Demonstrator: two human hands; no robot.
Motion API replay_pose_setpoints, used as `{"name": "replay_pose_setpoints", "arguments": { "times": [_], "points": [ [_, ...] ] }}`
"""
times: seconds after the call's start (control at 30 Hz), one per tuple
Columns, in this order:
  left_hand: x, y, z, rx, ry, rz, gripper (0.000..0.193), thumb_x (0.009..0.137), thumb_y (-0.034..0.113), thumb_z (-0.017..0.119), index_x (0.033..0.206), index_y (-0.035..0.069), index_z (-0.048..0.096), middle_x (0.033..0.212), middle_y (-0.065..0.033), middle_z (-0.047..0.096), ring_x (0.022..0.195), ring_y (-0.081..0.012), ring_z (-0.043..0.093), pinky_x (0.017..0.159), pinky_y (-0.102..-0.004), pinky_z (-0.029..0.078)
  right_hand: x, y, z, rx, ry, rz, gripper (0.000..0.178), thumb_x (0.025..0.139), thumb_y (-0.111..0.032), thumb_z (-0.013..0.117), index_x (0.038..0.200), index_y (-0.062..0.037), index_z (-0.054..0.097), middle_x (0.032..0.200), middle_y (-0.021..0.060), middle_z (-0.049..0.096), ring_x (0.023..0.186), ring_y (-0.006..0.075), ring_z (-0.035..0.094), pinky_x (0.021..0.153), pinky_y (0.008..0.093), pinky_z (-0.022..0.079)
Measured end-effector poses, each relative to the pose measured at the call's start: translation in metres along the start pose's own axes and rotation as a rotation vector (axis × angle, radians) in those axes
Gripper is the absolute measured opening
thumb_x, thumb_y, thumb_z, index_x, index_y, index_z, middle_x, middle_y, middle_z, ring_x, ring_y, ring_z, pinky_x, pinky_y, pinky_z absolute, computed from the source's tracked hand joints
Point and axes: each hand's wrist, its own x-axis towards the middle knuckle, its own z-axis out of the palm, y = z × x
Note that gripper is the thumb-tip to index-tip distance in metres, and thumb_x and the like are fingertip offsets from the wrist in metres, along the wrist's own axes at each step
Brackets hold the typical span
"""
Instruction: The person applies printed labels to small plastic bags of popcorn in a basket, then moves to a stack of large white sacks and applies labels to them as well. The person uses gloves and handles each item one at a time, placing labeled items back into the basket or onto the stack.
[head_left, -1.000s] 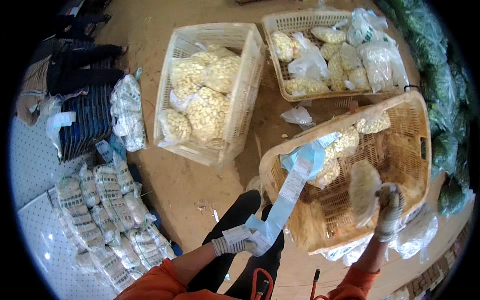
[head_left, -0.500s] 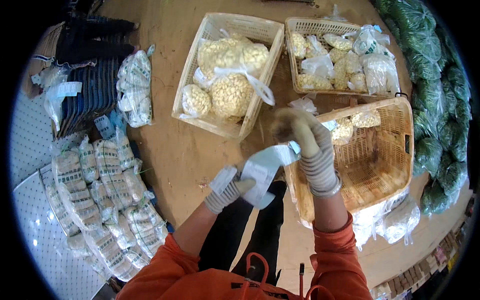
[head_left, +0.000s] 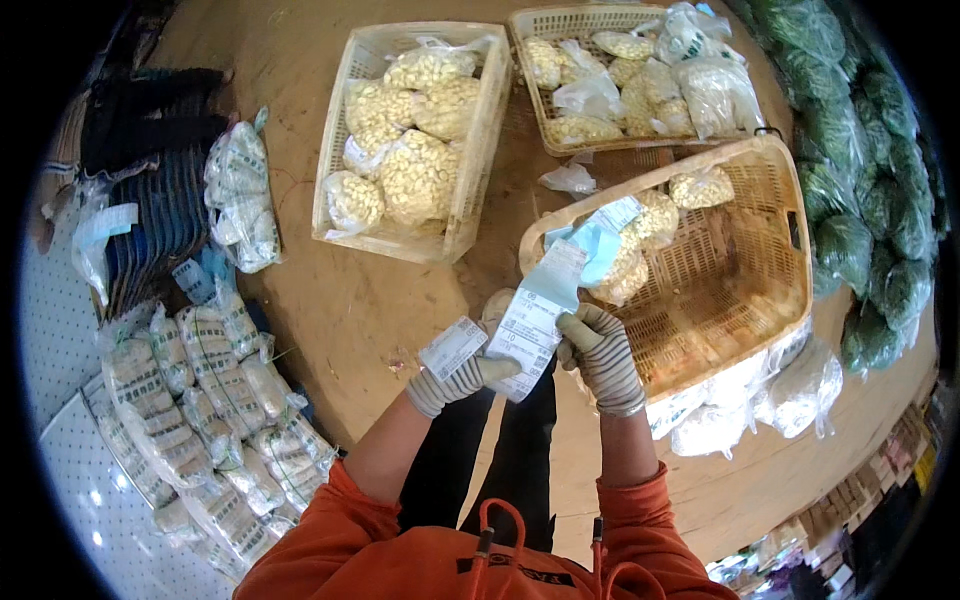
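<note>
Label strip point(head_left: 530, 322), pinched in left hand point(head_left: 458, 385) and right hand point(head_left: 604, 358).
Gripped from both sides, likely for steadiness; trailing toward one o'clock over tan crate point(head_left: 725, 290).

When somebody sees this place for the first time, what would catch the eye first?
Probably the strip of labels, pinched by the gloved left hand and right hand at centre, reaching over the brown crate's rim. Then the bags of pale yellow pieces in the whitish crate, upper left of centre, and the green bags heaped along the right side.
</note>
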Motion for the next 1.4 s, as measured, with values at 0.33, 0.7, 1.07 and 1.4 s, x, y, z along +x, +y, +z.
{"name": "replay_pose_setpoints", "arguments": {
  "times": [0.33,0.7,1.07,1.4],
  "points": [
    [0.030,-0.076,0.013,0.537,-0.132,-0.024,0.034,0.075,0.019,0.071,0.106,0.007,0.064,0.093,-0.0052,0.067,0.083,-0.0129,0.063,0.073,-0.0285,0.050,-0.008,0.015,-0.045,-0.706,-0.201,-0.535,0.019,0.076,-0.018,0.070,0.089,-0.0052,0.067,0.085,0.0075,0.065,0.075,0.0204,0.060,0.070,0.0308,0.048],
    [0.029,-0.042,0.000,0.572,-0.208,-0.198,0.041,0.068,0.023,0.073,0.103,0.003,0.064,0.086,-0.0070,0.067,0.073,-0.0162,0.062,0.066,-0.0299,0.050,0.175,0.163,-0.313,-0.456,0.684,0.059,0.034,0.091,-0.031,0.052,0.111,-0.0042,0.059,0.098,0.0134,0.064,0.079,0.0281,0.061,0.071,0.0382,0.048],
    [0.066,-0.068,0.005,0.326,-0.192,-0.572,0.049,0.071,0.023,0.073,0.114,0.005,0.061,0.097,-0.0106,0.068,0.089,-0.0199,0.066,0.079,-0.0325,0.051,0.375,0.104,-0.328,-1.605,0.843,-0.503,0.052,0.087,-0.032,0.050,0.132,-0.0078,0.039,0.135,0.0178,0.043,0.124,0.0329,0.042,0.097,0.0558,0.033],
    [0.069,-0.082,0.000,0.103,-0.309,-0.537,0.053,0.076,0.022,0.075,0.122,0.003,0.054,0.106,-0.0070,0.066,0.093,-0.0146,0.061,0.084,-0.0310,0.049,0.366,0.016,-0.289,-1.865,0.211,0.171,0.091,0.073,-0.051,0.066,0.147,-0.0270,0.018,0.154,0.0089,0.015,0.139,0.0344,0.020,0.104,0.0688,0.013]
  ]
}}
